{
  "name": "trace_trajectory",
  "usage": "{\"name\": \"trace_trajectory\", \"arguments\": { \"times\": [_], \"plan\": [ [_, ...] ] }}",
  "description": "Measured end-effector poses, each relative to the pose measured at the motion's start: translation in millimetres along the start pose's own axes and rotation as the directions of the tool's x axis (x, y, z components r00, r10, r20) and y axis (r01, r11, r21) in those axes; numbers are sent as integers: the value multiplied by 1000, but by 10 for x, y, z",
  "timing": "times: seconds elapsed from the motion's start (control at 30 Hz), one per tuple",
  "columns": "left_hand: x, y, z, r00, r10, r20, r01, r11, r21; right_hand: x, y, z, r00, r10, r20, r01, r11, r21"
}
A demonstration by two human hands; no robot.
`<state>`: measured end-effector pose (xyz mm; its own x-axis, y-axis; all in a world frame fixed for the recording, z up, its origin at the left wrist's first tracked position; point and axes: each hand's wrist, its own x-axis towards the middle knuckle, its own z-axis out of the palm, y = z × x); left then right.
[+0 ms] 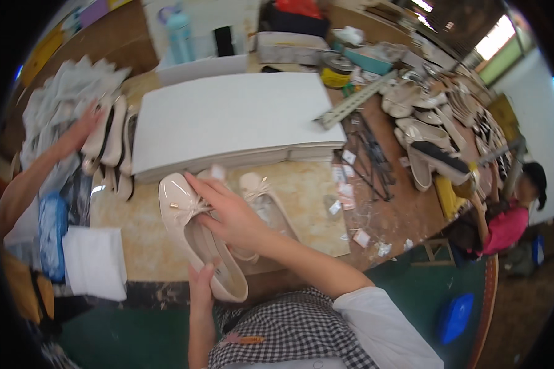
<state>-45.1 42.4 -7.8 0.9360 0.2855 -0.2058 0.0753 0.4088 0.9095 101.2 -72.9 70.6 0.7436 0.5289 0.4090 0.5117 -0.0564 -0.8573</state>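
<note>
I hold a cream patent ballet flat (174, 203) with a bow and small gold ornament over the front edge of the table. My left hand (203, 281) grips its heel end from below, thumb inside the opening. My right hand (232, 215) is closed round the shoe near the bow, its fingers reaching over the vamp. Just beyond it, a second cream flat (276, 212) lies on the table, toe pointing away, partly covered by my right hand and forearm. Part of another light shoe (245, 253) shows beneath the held one.
A thick stack of white sheets (234, 114) fills the table's middle. Another person's hand (92, 120) touches a row of cream shoes (114, 138) at the left. A heap of shoes (434, 126), a metal bar (357, 101) and small packets (361, 238) lie right. A person in pink (508, 227) works beyond.
</note>
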Motion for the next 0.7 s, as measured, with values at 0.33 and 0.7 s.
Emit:
{"name": "trace_trajectory", "arguments": {
  "times": [0.33,0.7],
  "plan": [
    [415,51,610,856,-168,489,347,887,-304,-1770,1497,-3013,668,282,-689,-732,85,-676],
    [642,-48,626,982,-131,137,167,939,-299,-917,1,-1520,778,551,-301,-600,794,-95]
  ]
}}
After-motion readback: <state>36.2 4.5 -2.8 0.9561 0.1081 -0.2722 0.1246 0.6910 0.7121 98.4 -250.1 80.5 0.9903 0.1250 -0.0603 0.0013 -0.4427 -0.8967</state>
